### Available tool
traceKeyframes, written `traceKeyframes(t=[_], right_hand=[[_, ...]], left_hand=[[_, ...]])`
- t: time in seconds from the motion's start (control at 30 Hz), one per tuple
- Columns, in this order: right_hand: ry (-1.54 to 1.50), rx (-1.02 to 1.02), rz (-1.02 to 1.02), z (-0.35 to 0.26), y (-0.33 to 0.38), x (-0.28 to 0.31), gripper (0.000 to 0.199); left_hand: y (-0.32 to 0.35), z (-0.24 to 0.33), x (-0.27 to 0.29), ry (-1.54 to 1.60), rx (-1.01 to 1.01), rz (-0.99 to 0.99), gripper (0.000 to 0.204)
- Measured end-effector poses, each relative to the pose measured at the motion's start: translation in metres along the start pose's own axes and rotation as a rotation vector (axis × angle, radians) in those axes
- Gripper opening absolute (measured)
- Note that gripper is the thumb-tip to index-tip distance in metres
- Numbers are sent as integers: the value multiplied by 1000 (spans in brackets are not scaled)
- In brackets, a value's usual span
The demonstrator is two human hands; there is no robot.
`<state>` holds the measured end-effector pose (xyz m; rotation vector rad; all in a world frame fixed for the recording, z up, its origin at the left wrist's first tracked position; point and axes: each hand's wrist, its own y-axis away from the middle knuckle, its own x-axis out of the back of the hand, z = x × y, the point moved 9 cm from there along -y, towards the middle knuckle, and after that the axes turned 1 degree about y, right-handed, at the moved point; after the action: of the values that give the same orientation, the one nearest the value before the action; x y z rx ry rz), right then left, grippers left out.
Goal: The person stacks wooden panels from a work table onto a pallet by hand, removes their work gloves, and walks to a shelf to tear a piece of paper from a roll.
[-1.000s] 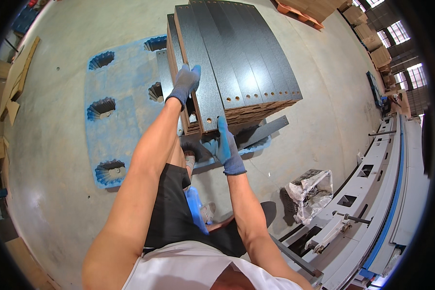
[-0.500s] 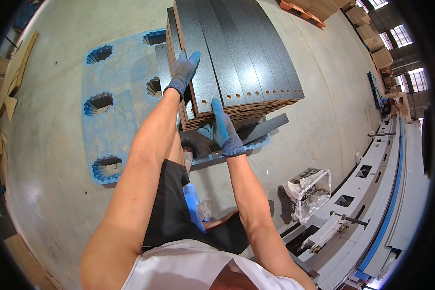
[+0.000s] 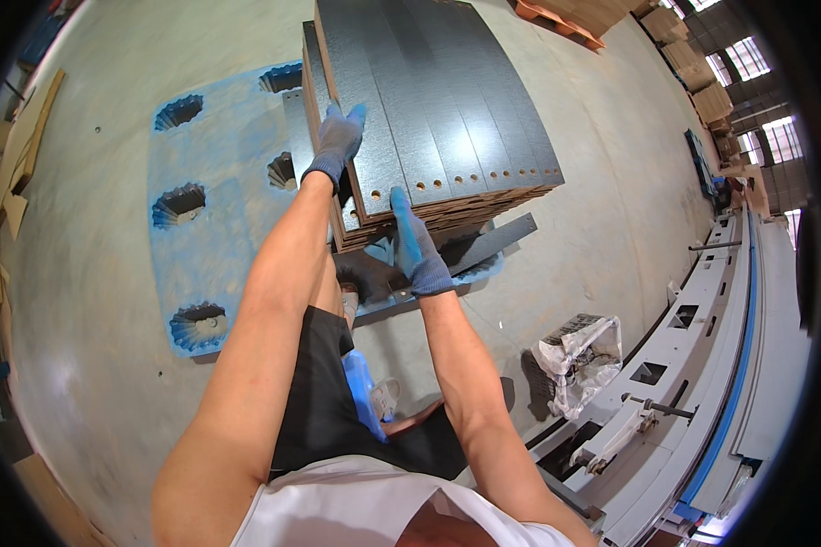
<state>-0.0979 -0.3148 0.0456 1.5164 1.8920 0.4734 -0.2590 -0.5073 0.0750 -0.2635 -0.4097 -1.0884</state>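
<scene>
One gloved left hand (image 3: 339, 137) curls over the side of a dark board (image 3: 367, 87), upper centre; the right hand (image 3: 417, 248) sets its thumb on the near end. Whether either pinches is unclear; two-sided contact seemingly steadies it beside neighbouring boards (image 3: 465, 105).

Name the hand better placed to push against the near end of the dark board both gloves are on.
Right, probably: the right hand is already at the near end of the board, while the left hand is farther up, along its left edge.
</scene>
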Motion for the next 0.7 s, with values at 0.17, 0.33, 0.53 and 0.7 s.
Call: traceKeyframes(t=[0.17,0.33,0.53,0.7], right_hand=[[-12,-70,62,8,-4,5,65],[-23,-27,65,26,21,4,56],[-114,200,12,116,72,46,32],[-592,-178,-57,244,141,68,27]], left_hand=[[0,1,-2,-32,16,-37,82],[0,0,-1,-73,28,-60,80],[-2,5,-11,-97,-18,-43,76],[-16,-12,4,-149,-69,49,68]])
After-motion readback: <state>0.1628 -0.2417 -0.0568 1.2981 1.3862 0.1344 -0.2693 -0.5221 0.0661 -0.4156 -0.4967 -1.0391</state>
